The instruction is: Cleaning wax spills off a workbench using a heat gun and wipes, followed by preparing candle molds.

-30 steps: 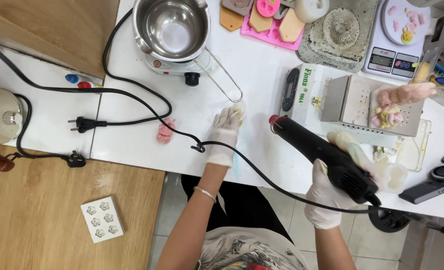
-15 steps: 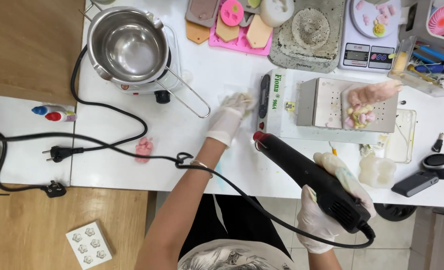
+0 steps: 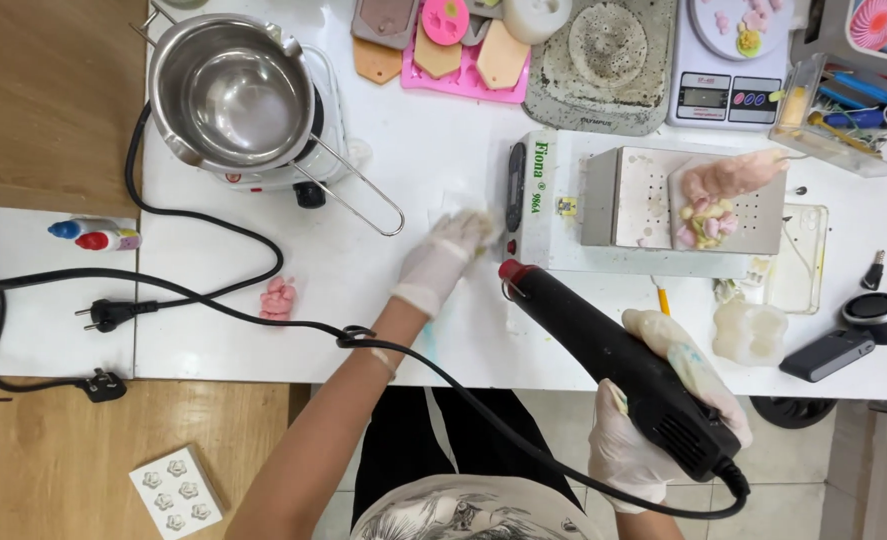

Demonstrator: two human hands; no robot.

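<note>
My right hand (image 3: 653,410), in a pale glove, grips a black heat gun (image 3: 603,360) whose red nozzle points up toward the white table (image 3: 363,290). Its black cable (image 3: 293,322) trails left across the table. My gloved left hand (image 3: 443,255) presses a crumpled white tissue (image 3: 468,215) flat on the table just above the nozzle, beside a black thermometer pen (image 3: 515,185) and a white machine with a metal grate (image 3: 653,200) that holds pink and yellow wax pieces (image 3: 708,215).
A steel pot on a small hotplate (image 3: 233,95) stands at the back left. A pink wax lump (image 3: 278,298) lies near the cable. Pink moulds (image 3: 463,45), a grey stone dish (image 3: 603,55), a scale (image 3: 728,95) and a clear tool box (image 3: 853,115) line the back. A white wax lump (image 3: 748,332) sits at the right.
The view has shifted so everything sits further right and lower in frame. My left hand stays on the tissue, and the heat gun nozzle stays just below it.
</note>
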